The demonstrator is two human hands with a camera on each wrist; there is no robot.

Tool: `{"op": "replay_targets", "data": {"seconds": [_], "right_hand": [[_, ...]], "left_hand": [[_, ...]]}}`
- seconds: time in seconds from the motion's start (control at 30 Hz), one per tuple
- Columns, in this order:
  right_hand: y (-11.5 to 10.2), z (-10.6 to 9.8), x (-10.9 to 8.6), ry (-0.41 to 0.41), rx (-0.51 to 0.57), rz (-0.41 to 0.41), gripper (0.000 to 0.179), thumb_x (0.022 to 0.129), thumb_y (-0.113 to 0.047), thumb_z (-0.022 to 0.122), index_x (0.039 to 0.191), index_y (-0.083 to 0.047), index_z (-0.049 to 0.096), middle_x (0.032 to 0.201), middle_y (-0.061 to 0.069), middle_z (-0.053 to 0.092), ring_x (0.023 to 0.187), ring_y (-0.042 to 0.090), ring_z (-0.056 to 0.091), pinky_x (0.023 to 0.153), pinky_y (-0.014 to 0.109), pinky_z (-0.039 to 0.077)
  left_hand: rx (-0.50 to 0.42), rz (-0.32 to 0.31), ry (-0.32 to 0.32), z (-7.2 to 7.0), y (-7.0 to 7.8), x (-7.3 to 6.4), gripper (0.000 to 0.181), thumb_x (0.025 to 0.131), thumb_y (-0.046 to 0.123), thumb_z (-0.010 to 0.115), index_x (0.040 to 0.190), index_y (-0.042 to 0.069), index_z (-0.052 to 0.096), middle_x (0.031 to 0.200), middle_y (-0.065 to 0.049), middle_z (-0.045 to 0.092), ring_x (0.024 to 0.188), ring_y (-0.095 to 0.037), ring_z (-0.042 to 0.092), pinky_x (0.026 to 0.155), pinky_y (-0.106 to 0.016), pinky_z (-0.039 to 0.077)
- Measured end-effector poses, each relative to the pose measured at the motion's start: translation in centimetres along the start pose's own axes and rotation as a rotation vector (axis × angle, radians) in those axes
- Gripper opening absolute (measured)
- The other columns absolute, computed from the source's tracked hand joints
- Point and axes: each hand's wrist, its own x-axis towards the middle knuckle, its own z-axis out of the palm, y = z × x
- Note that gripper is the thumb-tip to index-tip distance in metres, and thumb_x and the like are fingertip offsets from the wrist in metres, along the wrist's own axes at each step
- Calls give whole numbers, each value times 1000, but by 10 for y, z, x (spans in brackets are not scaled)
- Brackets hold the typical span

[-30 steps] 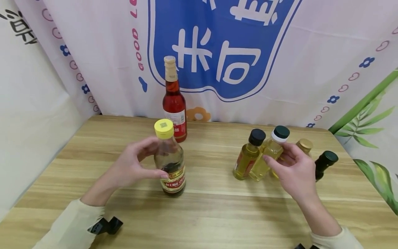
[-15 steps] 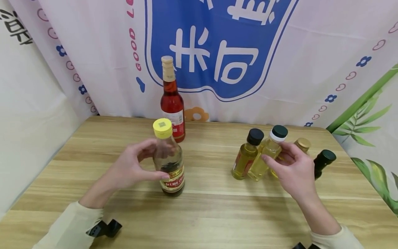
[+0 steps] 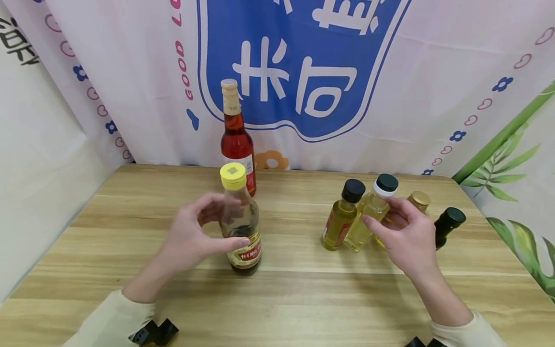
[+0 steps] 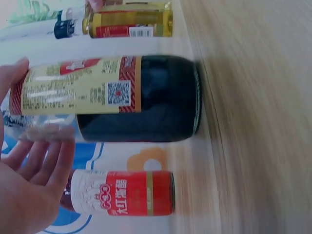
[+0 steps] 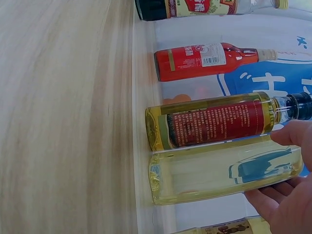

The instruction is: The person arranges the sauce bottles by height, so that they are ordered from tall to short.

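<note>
Since the earlier frame, the yellow-capped bottle (image 3: 244, 218) and our left hand (image 3: 191, 234) have shifted slightly right; right hand (image 3: 407, 237) has hardly moved.

Left: partly open grip, thumb on the front by the label's top edge, fingers curled behind the clear upper part. Bottle's upright, in front of the red bottle (image 3: 238, 144); we can't tell if its base touches the counter (image 3: 295, 308). Looks like stiff glass, part-filled with dark liquid, so we'd expect weight low and some slosh. That hold is high; lower round the label should swing less. We'd trust the label over bare glass, which could slip if oily. No lifting by the cap.

Right: thumb and fingers pinch the upper body of the green-capped bottle (image 3: 368, 212), between the black-capped bottle (image 3: 340, 225) and the gold-capped bottle (image 3: 419, 199). Stiff, smooth, likely slippery; glass or plastic, can't tell. Neighbours are tight, so we'd keep fingers thin there and avoid knocks.
</note>
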Motion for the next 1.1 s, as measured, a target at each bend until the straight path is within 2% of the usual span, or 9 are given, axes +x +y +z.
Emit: {"op": "replay_targets", "data": {"seconds": [0.13,0.3,0.4,0.53,0.63,0.8,0.97,1.1], "right_hand": [[1,-1,0,2,-3,-2,49,91,-14,85,133,2,65,131,19,71,97,-19,63,83,4,55],[1,0,1,-4,10,1,49,92,-14,85,134,1,65,131,19,71,97,-18,63,83,3,55],[1,-1,1,-1,10,-2,49,91,-14,85,134,1,65,130,19,71,97,-18,63,83,3,55],[3,0,1,-1,4,-6,49,91,-13,85,133,2,64,130,18,71,98,-17,63,84,4,55],[2,0,1,-8,10,3,49,91,-13,85,133,2,64,131,18,70,98,-17,63,84,4,55],[2,-1,3,-9,20,18,50,91,-13,85,134,1,64,132,19,70,97,-18,63,83,3,55],[4,0,3,-3,14,16,50,91,-12,85,134,1,64,132,19,70,97,-18,62,83,3,55],[4,0,4,-6,14,17,51,91,-11,85,135,1,64,133,19,70,97,-19,62,83,2,54]], "left_hand": [[43,-43,78,8,5,3,60,73,16,99,123,10,67,120,-1,76,100,-13,72,89,-18,60],[107,-106,194,19,12,14,64,74,23,99,126,7,65,118,-8,73,102,-20,70,87,-12,57],[122,-109,265,28,14,23,66,75,24,99,128,6,65,117,-10,73,101,-21,69,86,-12,55],[137,-116,346,38,14,36,69,75,24,99,130,4,64,117,-11,73,102,-23,67,89,-24,59],[142,-135,393,46,13,46,70,75,25,99,133,5,65,117,-11,73,101,-23,67,87,-34,60],[111,-166,469,58,10,60,69,77,30,98,134,7,66,116,-10,75,102,-24,67,82,-36,57],[25,-213,559,75,8,75,68,79,34,96,135,10,66,119,-9,74,108,-24,67,90,-39,59],[10,-225,636,87,6,85,68,79,36,96,135,13,66,123,-7,75,110,-21,68,95,-38,61]]}}
